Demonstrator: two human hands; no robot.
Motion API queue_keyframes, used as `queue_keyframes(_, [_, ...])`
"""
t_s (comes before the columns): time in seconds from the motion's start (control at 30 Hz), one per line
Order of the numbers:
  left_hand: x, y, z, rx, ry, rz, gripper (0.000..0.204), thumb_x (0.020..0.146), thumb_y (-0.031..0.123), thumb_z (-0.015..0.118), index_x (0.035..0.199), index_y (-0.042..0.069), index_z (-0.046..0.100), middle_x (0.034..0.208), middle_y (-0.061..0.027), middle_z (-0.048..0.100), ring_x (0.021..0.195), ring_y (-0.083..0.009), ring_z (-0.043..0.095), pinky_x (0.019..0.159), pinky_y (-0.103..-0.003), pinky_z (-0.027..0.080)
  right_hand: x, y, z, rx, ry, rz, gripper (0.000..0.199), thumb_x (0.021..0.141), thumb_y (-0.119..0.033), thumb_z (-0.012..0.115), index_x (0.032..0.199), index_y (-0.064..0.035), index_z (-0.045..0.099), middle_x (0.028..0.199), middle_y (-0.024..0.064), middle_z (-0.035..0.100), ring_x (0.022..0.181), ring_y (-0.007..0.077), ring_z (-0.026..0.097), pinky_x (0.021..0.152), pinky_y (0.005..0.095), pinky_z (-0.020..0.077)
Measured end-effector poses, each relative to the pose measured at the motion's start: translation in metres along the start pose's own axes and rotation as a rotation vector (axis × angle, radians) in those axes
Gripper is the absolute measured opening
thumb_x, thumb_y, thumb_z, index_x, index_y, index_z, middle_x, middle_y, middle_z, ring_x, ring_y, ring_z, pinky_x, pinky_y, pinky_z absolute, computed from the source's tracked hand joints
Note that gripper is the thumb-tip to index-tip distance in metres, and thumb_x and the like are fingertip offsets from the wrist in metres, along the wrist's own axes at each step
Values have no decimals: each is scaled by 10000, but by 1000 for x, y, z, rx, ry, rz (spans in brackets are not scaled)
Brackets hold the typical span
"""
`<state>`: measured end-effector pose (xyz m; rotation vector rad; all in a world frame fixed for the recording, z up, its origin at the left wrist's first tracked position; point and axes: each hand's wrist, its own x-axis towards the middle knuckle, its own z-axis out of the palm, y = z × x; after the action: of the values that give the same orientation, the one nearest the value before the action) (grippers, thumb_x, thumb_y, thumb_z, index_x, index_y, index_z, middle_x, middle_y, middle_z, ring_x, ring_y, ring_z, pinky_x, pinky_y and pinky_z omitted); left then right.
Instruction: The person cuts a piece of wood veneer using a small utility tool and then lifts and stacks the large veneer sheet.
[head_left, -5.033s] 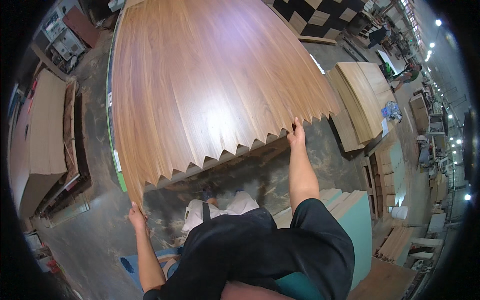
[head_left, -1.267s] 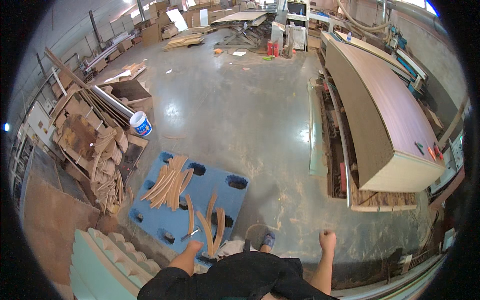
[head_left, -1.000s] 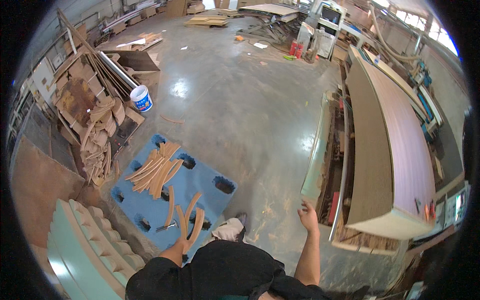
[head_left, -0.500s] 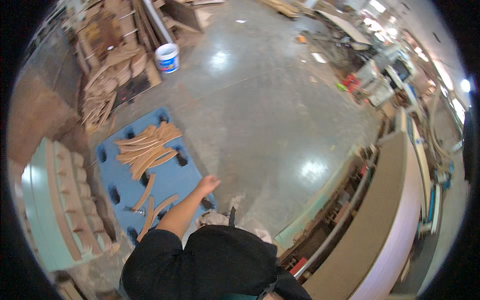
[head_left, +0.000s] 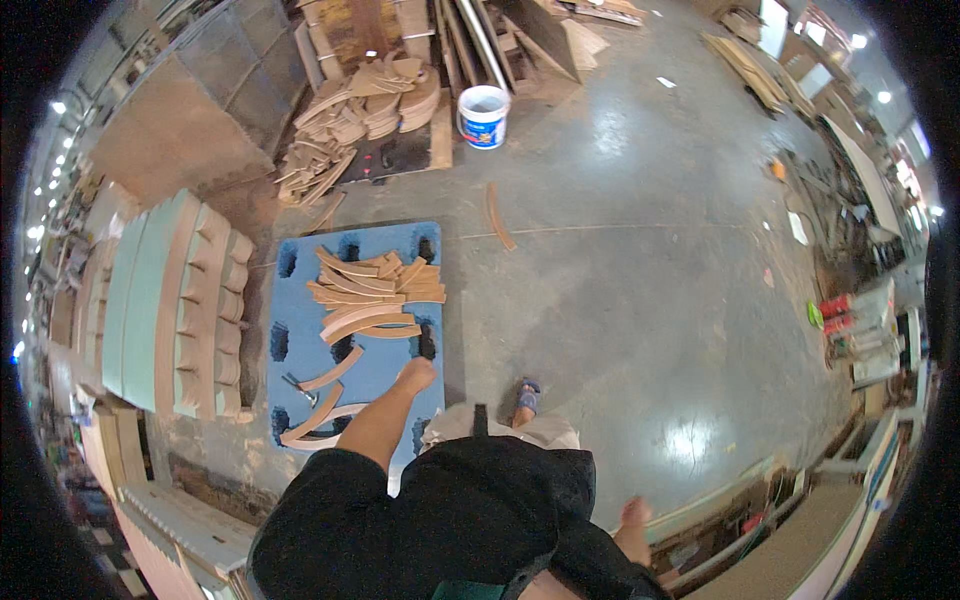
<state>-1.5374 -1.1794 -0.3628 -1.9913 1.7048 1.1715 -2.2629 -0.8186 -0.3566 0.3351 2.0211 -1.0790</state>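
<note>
My left hand hangs over the right edge of a blue plastic pallet, its fingers curled in, with nothing showing in it. My right hand is low at my right side, small and blurred, so its fingers cannot be made out. On the pallet lies a pile of curved wooden strips. Nearer to me are a few loose curved strips, and beside them a small metal tool whose kind is unclear. My left forearm partly covers the pallet's near end.
Left of the pallet stands a stack of pale green-faced curved panels. A white-and-blue bucket stands ahead by piled wooden offcuts. One curved strip lies on the concrete floor. Boards and machinery line the right side.
The view has swung to the left, so pallet, bucket and panels sit further right in it. My right hand and a sandalled foot have come into view. The strips on the pallet look unmoved.
</note>
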Motion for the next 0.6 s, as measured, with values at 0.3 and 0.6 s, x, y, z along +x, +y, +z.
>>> queue_keyframes(0.3, [-64,-29,7,-586,468,-514,372,901,349,694,1156,92,780,1247,-181,735,1176,-379,691,982,-490,554,-38,-488,517,-534,-355,-718,273,975,-309,669,904,-47,686,772,20,652,662,115,572,587,280,434])
queue_keyframes(0.6, [91,9,-10,-270,269,-332,193,932,240,653,1013,80,725,1007,-136,718,941,-367,696,783,-472,565,-80,-517,814,-1516,-951,-1242,208,1001,-216,648,1010,-56,781,857,23,739,775,174,659,776,350,532])
